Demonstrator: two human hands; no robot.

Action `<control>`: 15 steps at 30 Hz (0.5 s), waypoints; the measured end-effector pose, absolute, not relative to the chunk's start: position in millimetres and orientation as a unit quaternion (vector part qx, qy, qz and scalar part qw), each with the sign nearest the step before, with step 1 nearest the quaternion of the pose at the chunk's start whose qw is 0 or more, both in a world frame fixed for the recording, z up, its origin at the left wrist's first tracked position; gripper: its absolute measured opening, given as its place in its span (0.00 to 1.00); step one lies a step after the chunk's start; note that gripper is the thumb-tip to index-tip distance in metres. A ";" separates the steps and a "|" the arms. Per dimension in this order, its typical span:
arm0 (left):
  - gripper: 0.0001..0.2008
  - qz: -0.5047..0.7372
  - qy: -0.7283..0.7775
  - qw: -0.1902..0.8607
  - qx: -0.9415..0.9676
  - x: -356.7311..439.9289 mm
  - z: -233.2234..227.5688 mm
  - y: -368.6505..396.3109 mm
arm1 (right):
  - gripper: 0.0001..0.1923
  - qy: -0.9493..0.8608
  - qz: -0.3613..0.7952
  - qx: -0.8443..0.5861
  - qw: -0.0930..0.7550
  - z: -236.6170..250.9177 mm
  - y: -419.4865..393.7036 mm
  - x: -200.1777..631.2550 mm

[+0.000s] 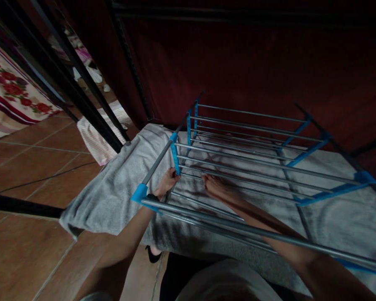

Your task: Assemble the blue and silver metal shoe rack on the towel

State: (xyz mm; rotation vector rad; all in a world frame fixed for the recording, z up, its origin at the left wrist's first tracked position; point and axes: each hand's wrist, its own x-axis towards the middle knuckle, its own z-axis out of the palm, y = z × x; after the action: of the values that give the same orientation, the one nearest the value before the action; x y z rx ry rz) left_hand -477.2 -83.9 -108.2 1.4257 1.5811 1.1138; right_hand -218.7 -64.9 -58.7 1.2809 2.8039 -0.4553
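- Left hand (167, 182) reaching under the near rails of the drying rack (238, 167), fingers curled at the rack's left end, just below the blue clip (175, 156); touching either rail or cloth there, cannot tell which.
- Right hand (216, 187) also passed between the rails, palm down, fingers loosely spread and resting flat on the grey towel (113, 196); nothing gripped.
- Both hands near each other, the right just beside the left, with thin metal rails crossing above the wrists and forearms.
- Grey towel lying spread beneath both hands and under the whole rack, its edge hanging down toward the floor on the left hand's side.
- Rack's blue plastic side arms (307, 152) farther out, beyond the right hand.
- Tiled floor (28, 167) well out past the left hand, with a pink-and-white cloth (95, 140) lying beyond the towel's far left corner.
- Dark red wall (253, 62) beyond the rack, ahead of both hands.
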 end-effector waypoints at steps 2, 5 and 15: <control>0.06 0.432 0.620 0.354 0.550 -477.9 -111.1 -83.0 | 0.21 0.900 -0.144 0.412 0.016 -62.0 -61.3 -219.5; 0.05 0.442 0.620 0.345 0.549 -478.8 -112.7 -82.2 | 0.17 0.898 -0.148 0.414 0.025 -63.1 -55.9 -219.4; 0.12 0.456 0.580 0.375 0.561 -478.8 -114.9 -86.4 | 0.14 0.899 -0.182 0.397 0.022 -64.0 -50.6 -204.2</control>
State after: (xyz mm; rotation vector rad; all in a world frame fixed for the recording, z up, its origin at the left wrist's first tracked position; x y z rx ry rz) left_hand -478.8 -86.4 -114.9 1.4368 1.4840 1.1686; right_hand -204.2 -50.6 -64.0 1.2306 2.7871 -0.5626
